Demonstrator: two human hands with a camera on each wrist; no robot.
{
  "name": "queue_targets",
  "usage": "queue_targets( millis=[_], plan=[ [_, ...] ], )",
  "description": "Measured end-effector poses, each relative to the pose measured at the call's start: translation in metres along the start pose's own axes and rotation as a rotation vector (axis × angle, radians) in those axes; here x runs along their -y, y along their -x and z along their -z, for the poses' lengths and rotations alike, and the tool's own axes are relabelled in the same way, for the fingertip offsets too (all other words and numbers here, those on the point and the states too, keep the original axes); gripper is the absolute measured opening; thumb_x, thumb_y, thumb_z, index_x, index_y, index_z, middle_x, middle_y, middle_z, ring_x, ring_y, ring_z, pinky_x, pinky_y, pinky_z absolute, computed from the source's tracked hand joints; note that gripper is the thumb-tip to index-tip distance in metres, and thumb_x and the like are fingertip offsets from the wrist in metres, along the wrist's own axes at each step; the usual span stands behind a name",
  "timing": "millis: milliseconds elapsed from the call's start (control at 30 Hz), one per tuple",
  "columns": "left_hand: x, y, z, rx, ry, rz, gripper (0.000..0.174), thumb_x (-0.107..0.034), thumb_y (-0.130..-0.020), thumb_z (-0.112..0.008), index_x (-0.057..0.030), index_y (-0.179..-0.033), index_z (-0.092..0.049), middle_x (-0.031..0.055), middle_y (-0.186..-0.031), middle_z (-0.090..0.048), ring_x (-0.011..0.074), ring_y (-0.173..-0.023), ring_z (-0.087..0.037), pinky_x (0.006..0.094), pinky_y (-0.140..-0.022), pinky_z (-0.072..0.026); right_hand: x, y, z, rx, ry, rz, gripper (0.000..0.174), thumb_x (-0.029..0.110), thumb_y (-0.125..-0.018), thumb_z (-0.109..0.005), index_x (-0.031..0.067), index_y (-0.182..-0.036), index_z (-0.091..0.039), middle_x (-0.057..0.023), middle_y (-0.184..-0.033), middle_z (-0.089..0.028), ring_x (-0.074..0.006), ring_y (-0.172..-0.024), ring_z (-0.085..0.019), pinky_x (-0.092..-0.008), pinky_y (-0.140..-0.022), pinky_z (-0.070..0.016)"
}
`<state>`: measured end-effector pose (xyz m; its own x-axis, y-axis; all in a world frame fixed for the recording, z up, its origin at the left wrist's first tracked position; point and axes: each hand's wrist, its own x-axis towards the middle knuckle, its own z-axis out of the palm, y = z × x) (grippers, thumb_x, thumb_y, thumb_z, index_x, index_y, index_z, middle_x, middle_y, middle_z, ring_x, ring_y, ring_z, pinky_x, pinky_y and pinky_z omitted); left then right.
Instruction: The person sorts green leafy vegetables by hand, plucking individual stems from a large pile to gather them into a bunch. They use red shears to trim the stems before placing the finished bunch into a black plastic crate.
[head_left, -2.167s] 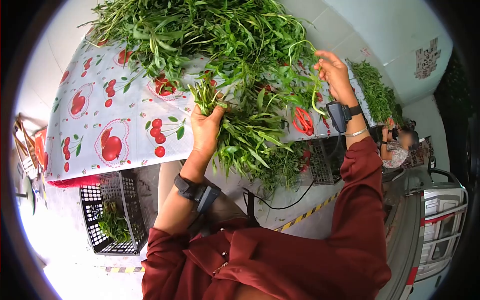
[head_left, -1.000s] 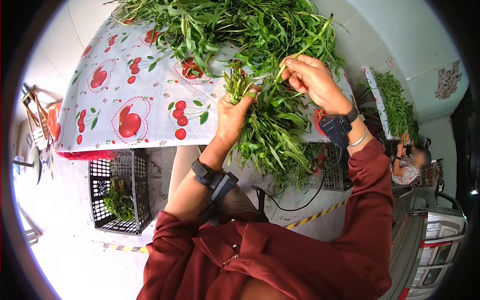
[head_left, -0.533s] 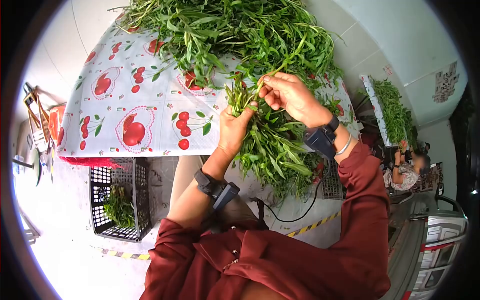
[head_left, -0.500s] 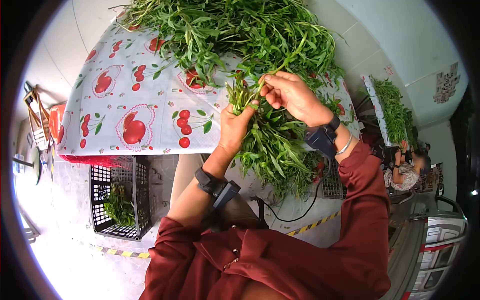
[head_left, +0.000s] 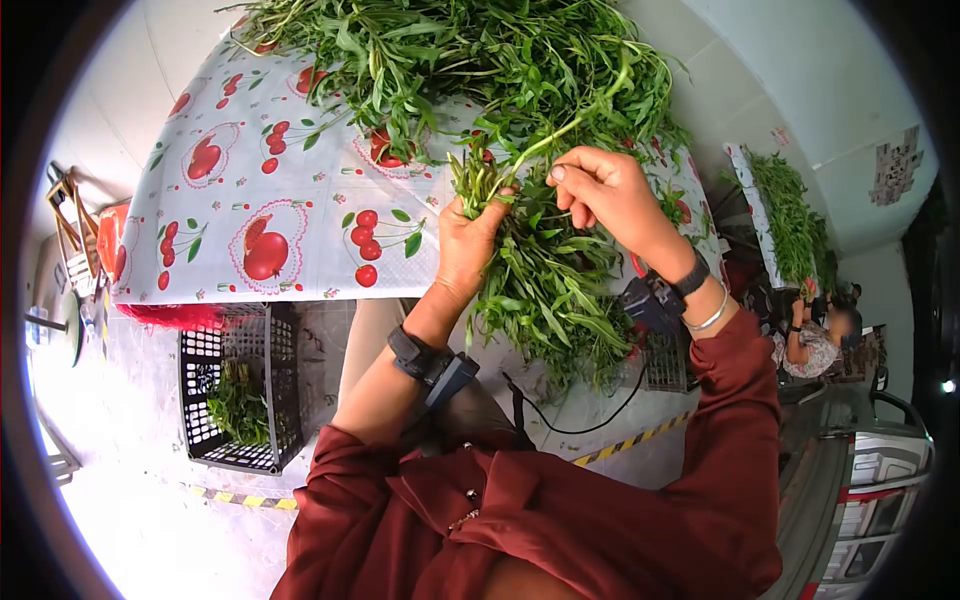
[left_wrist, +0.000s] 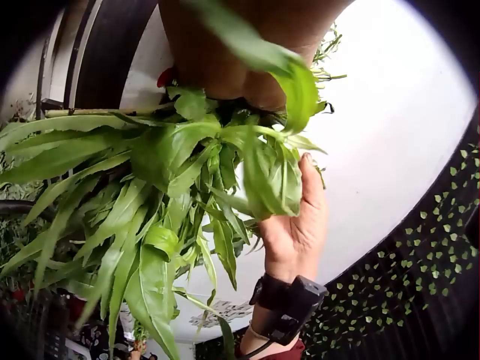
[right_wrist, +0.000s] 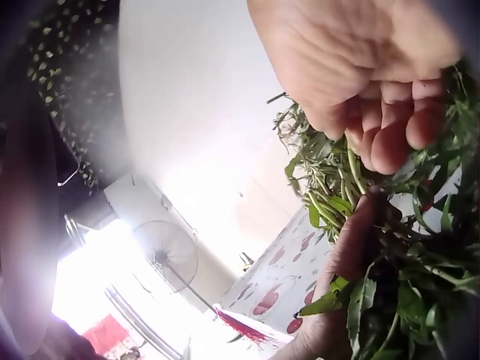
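Observation:
My left hand [head_left: 468,245] grips a bunch of long-leaved greens [head_left: 545,280], thumb across the stems. The cut stem ends poke up above the fist and the leaves hang down over the table's front edge. One longer pale stem [head_left: 548,140] slants from beside the left thumb towards the upper right. Just below that stem is my right hand [head_left: 612,195], its fingers loosely bent with nothing seen between them. In the right wrist view, the bent fingers [right_wrist: 391,146] hover right above the stem ends. Leaves cover much of the left wrist view.
A large heap of greens [head_left: 480,50] covers the back of the table, on a fruit-printed cloth [head_left: 320,240]. Below stands a black crate [head_left: 285,390] with some greens inside. Another table with greens [head_left: 785,210] and a person [head_left: 805,340] are at the right.
The right hand brought a long stem leftward to the bunch in the left hand. It has since let go and drawn back slightly right, while the stem stays at the left hand.

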<state>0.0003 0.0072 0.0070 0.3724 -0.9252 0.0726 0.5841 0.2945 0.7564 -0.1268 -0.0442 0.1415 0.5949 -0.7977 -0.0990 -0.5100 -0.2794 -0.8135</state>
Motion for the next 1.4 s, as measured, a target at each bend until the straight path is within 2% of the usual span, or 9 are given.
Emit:
queue_targets(
  millis=[33,100,300,400,633,933,1033,1200,1400],
  plan=[
    [0.001,-0.001,0.000,0.003,0.002,0.004,0.015,-0.010,-0.082,-0.061,-0.0011,-0.095,-0.064,-0.0011,-0.084,-0.063,0.0056,-0.073,-0.052,0.0210,-0.067,-0.0427,0.002,0.003,-0.001,-0.003,0.001,-0.004,0.015,0.016,-0.085,-0.055,0.0019,-0.086,-0.060,-0.0037,-0.072,-0.061,-0.0107,-0.055,-0.057,-0.0211,-0.046,-0.0418],
    [0.001,-0.002,0.000,0.007,-0.015,-0.016,0.015,-0.009,-0.082,-0.061,-0.0009,-0.095,-0.064,-0.0004,-0.086,-0.063,0.0062,-0.076,-0.053,0.0213,-0.070,-0.0432,0.006,0.006,-0.005,-0.244,0.551,0.589,0.013,0.012,-0.080,-0.059,0.0018,-0.088,-0.060,-0.0054,-0.073,-0.060,-0.0179,-0.058,-0.058,-0.0260,-0.050,-0.0447],
    [0.003,-0.001,0.004,0.048,-0.042,0.003,0.015,-0.009,-0.082,-0.061,-0.0010,-0.095,-0.063,-0.0002,-0.087,-0.063,0.0063,-0.077,-0.053,0.0214,-0.072,-0.0430,0.007,-0.009,-0.010,-0.300,0.982,0.835,0.029,0.004,-0.071,-0.063,0.0041,-0.100,-0.060,-0.0058,-0.080,-0.051,-0.0215,-0.072,-0.055,-0.0312,-0.058,-0.0452],
    [0.003,-0.001,0.004,0.055,-0.040,0.007,0.015,-0.010,-0.082,-0.061,-0.0013,-0.094,-0.063,-0.0007,-0.087,-0.063,0.0060,-0.076,-0.052,0.0212,-0.071,-0.0426,0.001,-0.020,-0.012,-0.268,1.208,0.909,0.011,0.011,-0.075,-0.053,0.0075,-0.084,-0.057,-0.0038,-0.076,-0.048,-0.0185,-0.071,-0.053,-0.0291,-0.058,-0.0458],
    [0.006,-0.002,0.007,0.088,-0.065,0.014,0.015,-0.012,-0.082,-0.062,-0.0020,-0.093,-0.064,-0.0024,-0.082,-0.062,0.0054,-0.073,-0.051,0.0213,-0.067,-0.0418,-0.003,-0.030,-0.004,-0.091,1.243,0.863,0.006,0.011,-0.073,-0.057,0.0083,-0.074,-0.051,-0.0032,-0.075,-0.048,-0.0188,-0.071,-0.054,-0.0299,-0.057,-0.0460],
    [0.004,-0.001,0.006,0.081,-0.047,0.038,0.014,-0.009,-0.081,-0.061,-0.0018,-0.093,-0.063,-0.0023,-0.082,-0.061,0.0052,-0.072,-0.050,0.0217,-0.066,-0.0421,-0.018,-0.039,-0.014,-0.169,0.789,0.723,0.010,0.004,-0.072,-0.056,0.0022,-0.082,-0.056,-0.0110,-0.073,-0.055,-0.0287,-0.058,-0.054,-0.0346,-0.053,-0.0444],
    [0.006,-0.002,0.007,0.083,-0.078,0.022,0.014,-0.009,-0.081,-0.060,-0.0017,-0.093,-0.063,-0.0024,-0.082,-0.061,0.0052,-0.071,-0.050,0.0216,-0.065,-0.0422,-0.015,-0.038,-0.017,-0.196,0.656,0.671,0.008,0.006,-0.070,-0.056,0.0015,-0.077,-0.056,-0.0101,-0.066,-0.054,-0.0276,-0.055,-0.054,-0.0350,-0.052,-0.0443],
    [0.003,-0.002,0.004,0.081,-0.073,-0.010,0.015,-0.007,-0.080,-0.058,-0.0011,-0.093,-0.063,-0.0024,-0.081,-0.061,0.0053,-0.071,-0.050,0.0215,-0.064,-0.0423,-0.026,-0.039,-0.017,-0.117,0.337,0.360,0.009,0.005,-0.073,-0.056,-0.0020,-0.078,-0.056,-0.0042,-0.056,-0.047,-0.0099,-0.050,-0.044,-0.0261,-0.049,-0.0380],
    [0.004,-0.002,0.004,0.084,-0.089,0.005,0.015,-0.006,-0.080,-0.056,-0.0008,-0.092,-0.063,-0.0014,-0.081,-0.062,0.0059,-0.071,-0.052,0.0217,-0.066,-0.0432,-0.035,-0.041,-0.016,-0.123,0.257,0.354,0.010,0.006,-0.073,-0.056,-0.0023,-0.078,-0.056,-0.0037,-0.054,-0.046,-0.0095,-0.050,-0.043,-0.0258,-0.049,-0.0375]
  ],
)
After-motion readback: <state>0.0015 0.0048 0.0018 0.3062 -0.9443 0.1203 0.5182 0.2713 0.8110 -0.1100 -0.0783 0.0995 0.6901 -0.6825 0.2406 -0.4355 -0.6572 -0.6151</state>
